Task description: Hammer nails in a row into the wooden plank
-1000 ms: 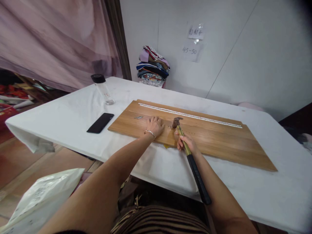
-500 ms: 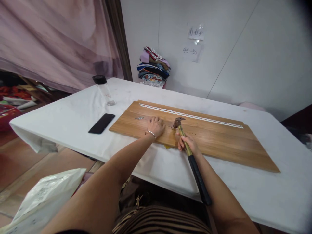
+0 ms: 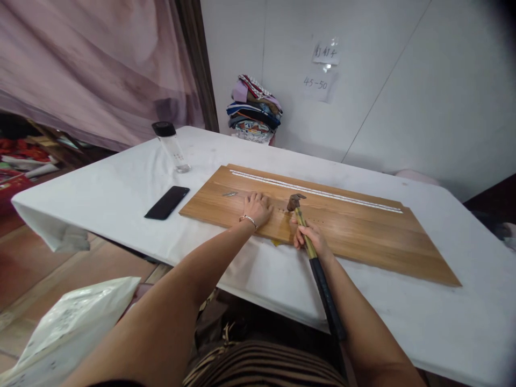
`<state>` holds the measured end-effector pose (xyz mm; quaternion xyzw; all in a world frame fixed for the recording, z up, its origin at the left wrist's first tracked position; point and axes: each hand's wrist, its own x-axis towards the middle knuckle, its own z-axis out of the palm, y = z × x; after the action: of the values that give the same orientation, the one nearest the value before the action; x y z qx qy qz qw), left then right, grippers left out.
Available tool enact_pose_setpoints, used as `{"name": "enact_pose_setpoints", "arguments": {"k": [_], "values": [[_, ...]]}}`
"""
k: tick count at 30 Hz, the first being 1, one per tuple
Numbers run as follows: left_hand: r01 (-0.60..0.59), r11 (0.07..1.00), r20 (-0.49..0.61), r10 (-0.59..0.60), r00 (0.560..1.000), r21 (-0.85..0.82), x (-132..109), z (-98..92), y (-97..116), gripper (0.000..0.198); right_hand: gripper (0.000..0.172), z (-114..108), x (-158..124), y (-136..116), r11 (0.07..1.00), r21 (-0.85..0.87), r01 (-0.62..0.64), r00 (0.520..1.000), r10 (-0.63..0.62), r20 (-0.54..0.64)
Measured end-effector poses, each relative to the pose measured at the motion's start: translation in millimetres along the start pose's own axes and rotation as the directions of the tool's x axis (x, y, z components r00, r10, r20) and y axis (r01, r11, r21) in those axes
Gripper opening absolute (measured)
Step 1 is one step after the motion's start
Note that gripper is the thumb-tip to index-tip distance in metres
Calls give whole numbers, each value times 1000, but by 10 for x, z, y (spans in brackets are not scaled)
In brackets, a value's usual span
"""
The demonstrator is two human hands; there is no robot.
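A wooden board (image 3: pixel 374 236) lies on the white-covered table, with two white strips (image 3: pixel 314 191) along its far side. My left hand (image 3: pixel 258 208) rests flat on the board, fingers down, a bracelet at its wrist. To its left lie a few nails (image 3: pixel 230 194). My right hand (image 3: pixel 309 237) is wrapped round the yellow upper handle of a hammer (image 3: pixel 310 247), whose rusty head is just above or on the board; which of the two is unclear. A row of small dark marks (image 3: pixel 318 221) runs across the board near the hammer head.
On the table (image 3: pixel 121 183) a black phone (image 3: pixel 167 202) lies left of the board, and a clear bottle (image 3: pixel 174 150) with a black lid stands behind it. Folded cloths (image 3: pixel 253 110) are stacked by the wall. A plastic bag (image 3: pixel 76 322) is at lower left.
The lower end of the hammer handle has shifted slightly, while its head stays at nearly the same place. My left hand has hardly moved.
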<state>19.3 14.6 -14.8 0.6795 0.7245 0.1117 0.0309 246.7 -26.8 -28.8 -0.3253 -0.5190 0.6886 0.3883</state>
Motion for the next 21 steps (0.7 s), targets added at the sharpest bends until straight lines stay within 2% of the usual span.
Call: {"name": "enact_pose_setpoints", "arguments": {"k": [6,21], "values": [[-12,1000,-6,12,1000,11,12,49,-26,41,43,1,-19,-19,1000,-8,-20,1000,20,6],[-11,1000,-13,11,1000,-5,-2,19,-6,40,45,-35,-3,9,999,30,-28,999,29,-20]]}}
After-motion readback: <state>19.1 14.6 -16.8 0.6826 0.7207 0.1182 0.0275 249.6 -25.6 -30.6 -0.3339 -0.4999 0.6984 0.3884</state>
